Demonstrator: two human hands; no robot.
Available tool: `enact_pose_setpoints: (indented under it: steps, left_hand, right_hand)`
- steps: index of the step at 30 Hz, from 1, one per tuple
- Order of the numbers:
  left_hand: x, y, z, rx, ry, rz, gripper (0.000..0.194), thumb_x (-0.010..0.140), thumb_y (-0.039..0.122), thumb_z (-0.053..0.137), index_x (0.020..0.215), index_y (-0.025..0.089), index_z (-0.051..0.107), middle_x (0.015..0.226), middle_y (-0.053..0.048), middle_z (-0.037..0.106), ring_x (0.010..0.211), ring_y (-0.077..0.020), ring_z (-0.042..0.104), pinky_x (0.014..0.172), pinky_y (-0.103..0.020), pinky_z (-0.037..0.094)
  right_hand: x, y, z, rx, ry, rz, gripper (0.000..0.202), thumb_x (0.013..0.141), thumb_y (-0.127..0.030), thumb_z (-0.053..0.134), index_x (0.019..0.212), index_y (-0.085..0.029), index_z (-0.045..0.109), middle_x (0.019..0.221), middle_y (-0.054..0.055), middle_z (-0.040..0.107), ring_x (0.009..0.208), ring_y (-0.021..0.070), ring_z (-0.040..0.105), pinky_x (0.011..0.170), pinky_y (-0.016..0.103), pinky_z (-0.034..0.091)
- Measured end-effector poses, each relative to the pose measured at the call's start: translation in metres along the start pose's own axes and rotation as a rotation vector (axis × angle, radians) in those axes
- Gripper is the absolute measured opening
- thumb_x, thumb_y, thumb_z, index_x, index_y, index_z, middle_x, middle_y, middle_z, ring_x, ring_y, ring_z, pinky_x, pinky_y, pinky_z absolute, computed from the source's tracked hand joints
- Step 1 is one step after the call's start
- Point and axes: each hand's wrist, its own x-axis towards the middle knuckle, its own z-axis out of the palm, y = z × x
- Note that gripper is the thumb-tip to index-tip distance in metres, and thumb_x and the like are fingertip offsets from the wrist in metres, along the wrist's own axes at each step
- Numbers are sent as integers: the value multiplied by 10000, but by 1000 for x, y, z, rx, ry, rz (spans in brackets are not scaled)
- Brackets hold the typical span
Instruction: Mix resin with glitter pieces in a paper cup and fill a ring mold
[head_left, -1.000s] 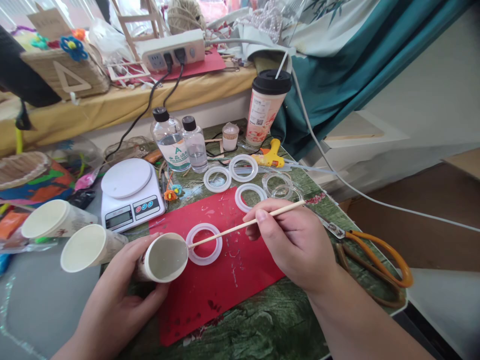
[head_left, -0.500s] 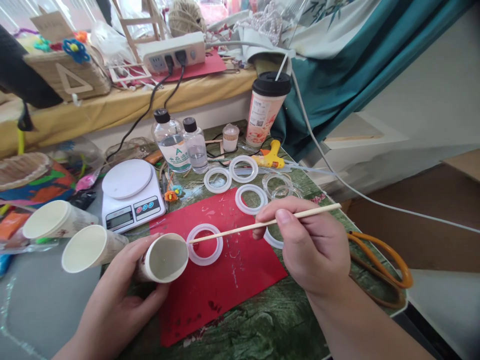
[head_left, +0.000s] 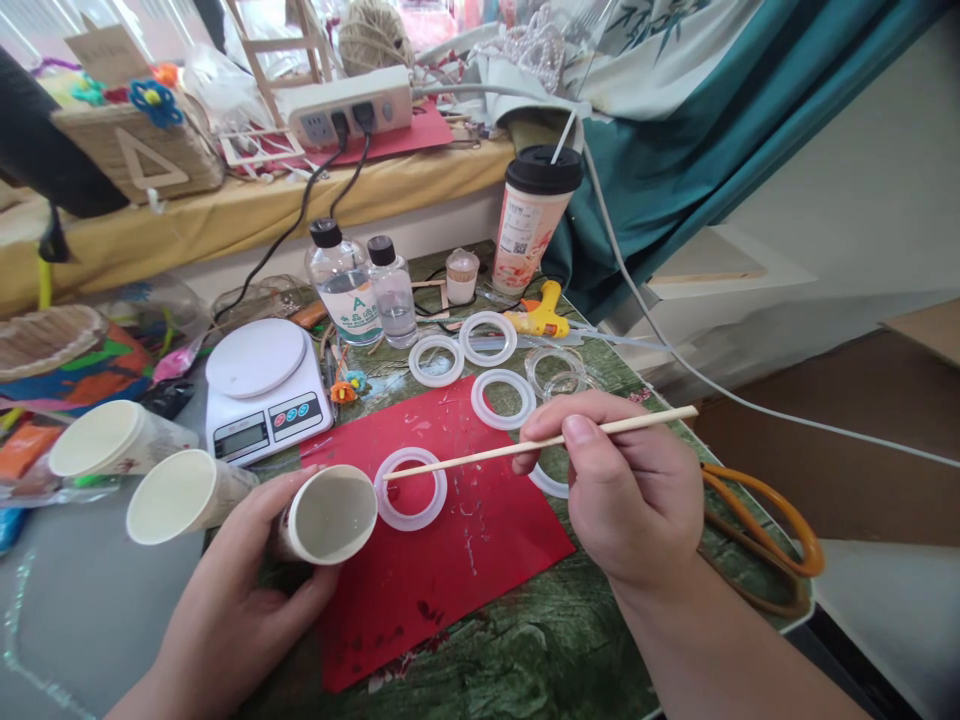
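Note:
My left hand (head_left: 247, 580) is wrapped round a paper cup (head_left: 334, 515), its mouth tilted toward me. Pinched in my right hand (head_left: 622, 480) is a thin wooden stick (head_left: 480, 456). The stick's tip is over the left side of a translucent ring mold (head_left: 411, 518), just right of the cup's rim. That mold lies on a red sheet (head_left: 495, 550). More ring molds are near the sheet's far edge, among them one on its corner (head_left: 480, 415) and two beyond it (head_left: 487, 360). My right hand partly covers another ring.
Two more paper cups (head_left: 172, 500) stand at left, beside a white digital scale (head_left: 259, 365). Behind are two clear bottles (head_left: 349, 300), a yellow glue gun (head_left: 544, 312) and a lidded drink cup (head_left: 529, 235). Orange-handled scissors (head_left: 780, 510) lie at the right table edge.
The stick in my right hand has shifted slightly right, its tip moving away from the cup's rim. My left hand and the cup stay nearly still.

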Motion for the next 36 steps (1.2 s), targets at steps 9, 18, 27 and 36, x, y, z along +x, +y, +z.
enact_pose_setpoints:
  steps: [9,18,27,36]
  left_hand:
    - [-3,-2,1,-11,19,-48,523,938,440,729,1428,304,606,1301,-92,800,1141,-347,811,945,-476,690]
    - [-7,-3,3,-122,85,-205,587,857,442,802,1383,260,615,1240,-123,773,1090,-379,790,930,-547,679]
    - [-8,-2,4,-115,108,-216,597,854,463,821,1379,275,607,1248,-131,758,1112,-390,772,949,-584,662]
    - [-2,7,1,-80,71,-44,553,933,361,745,1455,303,571,1298,-96,775,1147,-330,800,939,-476,705]
  right_hand:
    - [1,3,1,32,15,-44,246,1114,-279,631,1002,-256,849,865,23,775,673,175,703,632,347,566]
    - [0,5,-2,17,-94,-68,240,1133,-263,609,1048,-258,833,871,8,777,714,166,727,659,338,572]
    - [8,2,0,9,113,-105,238,1054,-194,616,952,-243,826,782,13,750,621,193,689,562,365,562]
    - [12,2,-1,-38,202,-210,242,870,-96,588,789,-219,780,667,-17,700,512,188,623,425,376,443]
